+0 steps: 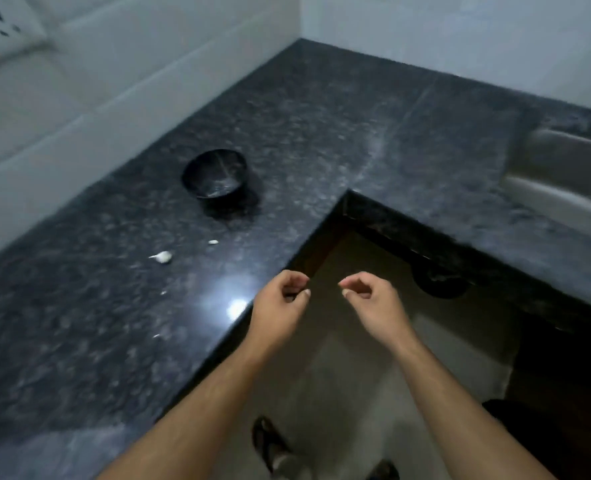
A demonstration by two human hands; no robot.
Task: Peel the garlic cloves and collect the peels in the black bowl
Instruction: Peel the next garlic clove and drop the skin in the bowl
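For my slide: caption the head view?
Both hands hover off the counter; garlic lies near black bowl.

hands (pixel 325 299) curled, apart, off counter edge | black bowl (pixel 215 174) upright | garlic clove (pixel 162 257) nearer

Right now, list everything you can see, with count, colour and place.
bowl: one, black, on the counter near the tiled wall.
garlic clove: one, white, on the counter in front of the bowl.
white bits: a few, small, scattered near the clove.
counter: one, dark speckled, L-shaped.
sink: one, grey, far right.
left hand: fingers loosely curled, over the counter's edge.
right hand: fingers loosely curled, beside the left hand.
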